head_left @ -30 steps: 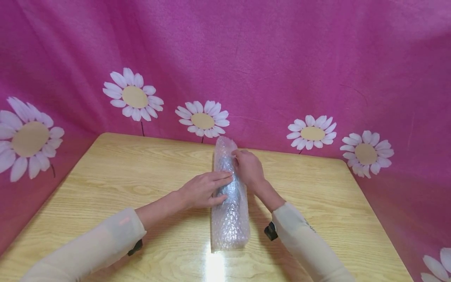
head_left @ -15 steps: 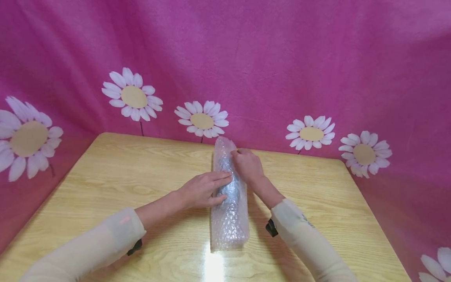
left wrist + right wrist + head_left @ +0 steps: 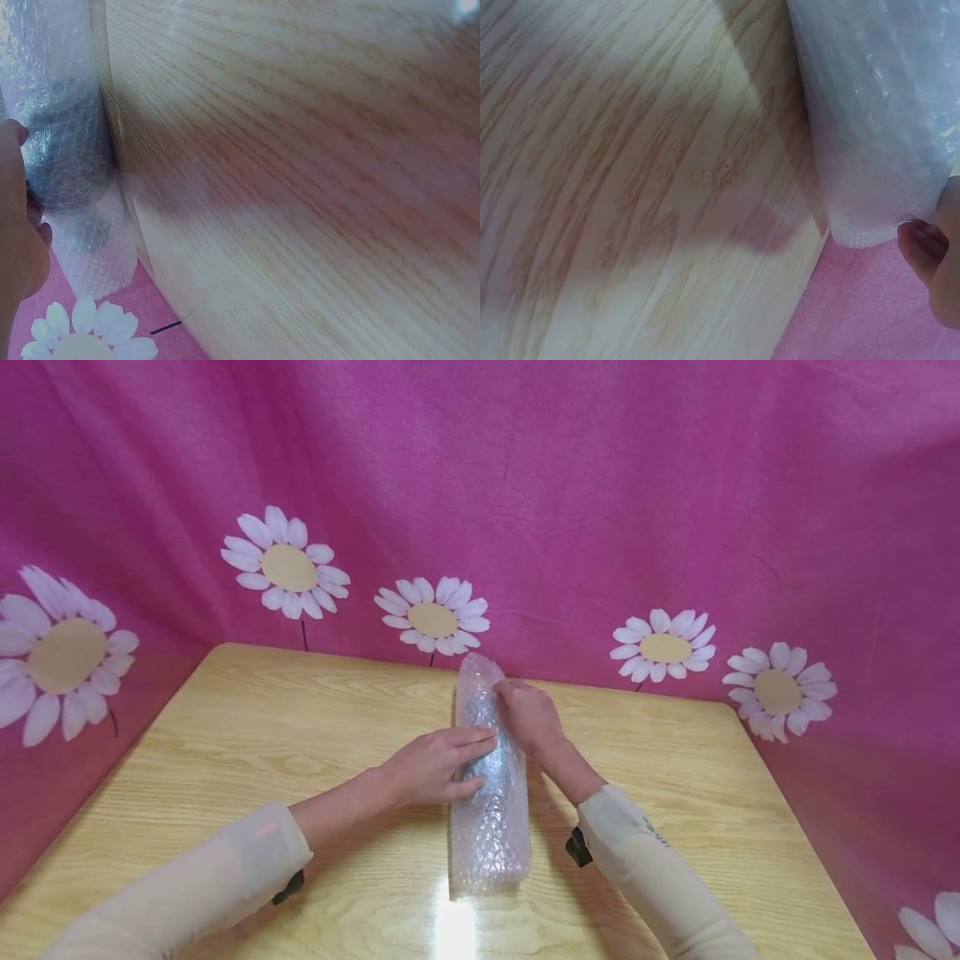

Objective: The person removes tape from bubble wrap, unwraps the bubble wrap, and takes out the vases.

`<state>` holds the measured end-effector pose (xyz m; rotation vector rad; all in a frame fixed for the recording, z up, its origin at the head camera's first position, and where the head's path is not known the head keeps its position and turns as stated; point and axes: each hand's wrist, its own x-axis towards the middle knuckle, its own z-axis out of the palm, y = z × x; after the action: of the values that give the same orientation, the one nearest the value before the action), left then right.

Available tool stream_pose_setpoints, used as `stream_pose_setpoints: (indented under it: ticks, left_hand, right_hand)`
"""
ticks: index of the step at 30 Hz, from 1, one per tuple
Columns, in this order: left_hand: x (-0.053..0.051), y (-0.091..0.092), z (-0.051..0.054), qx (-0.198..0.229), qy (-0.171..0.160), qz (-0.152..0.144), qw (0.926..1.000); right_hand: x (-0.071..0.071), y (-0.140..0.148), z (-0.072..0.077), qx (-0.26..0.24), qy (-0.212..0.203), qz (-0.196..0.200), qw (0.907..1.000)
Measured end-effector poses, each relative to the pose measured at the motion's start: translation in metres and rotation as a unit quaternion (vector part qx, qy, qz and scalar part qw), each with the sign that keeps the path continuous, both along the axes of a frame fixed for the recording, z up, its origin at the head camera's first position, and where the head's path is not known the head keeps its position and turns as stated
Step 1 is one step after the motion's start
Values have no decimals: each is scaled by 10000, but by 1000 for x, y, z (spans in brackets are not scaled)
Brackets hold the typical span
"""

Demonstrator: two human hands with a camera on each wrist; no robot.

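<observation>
A long bundle of clear bubble wrap (image 3: 491, 839) lies lengthwise on the table, its far end close to the back edge. Something dark and bluish shows through its middle in the left wrist view; the layers blur what it is. My left hand (image 3: 435, 764) rests across the bundle's middle from the left, fingers stretched out over the wrap. On the far right side, my right hand (image 3: 529, 717) pinches the wrap's edge between curled fingers and thumb. In the right wrist view the right fingertips (image 3: 922, 244) are at the wrap near its far end.
The wooden table (image 3: 315, 710) reaches back to a pink cloth (image 3: 525, 485) printed with white daisies, which hangs behind it and along both sides. Glare from a light falls on the table just in front of the bundle.
The right hand shifts very slightly at the wrap's edge. The left hand and the bundle stay in place.
</observation>
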<state>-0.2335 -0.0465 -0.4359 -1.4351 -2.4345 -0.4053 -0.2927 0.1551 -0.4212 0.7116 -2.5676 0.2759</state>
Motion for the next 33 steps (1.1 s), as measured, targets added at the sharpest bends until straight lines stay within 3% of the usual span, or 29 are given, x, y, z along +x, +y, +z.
stream_pose_setpoints:
  ticks: [19, 33]
  left_hand:
    - [1, -1, -2, 71, 36, -36, 10000]
    - [0, 0, 0, 11, -33, 5, 10000]
  right_hand:
    - [-4, -1, -3, -1200, -652, -309, 9901]
    - [-5, 4, -7, -2134, -1119, -697, 9680]
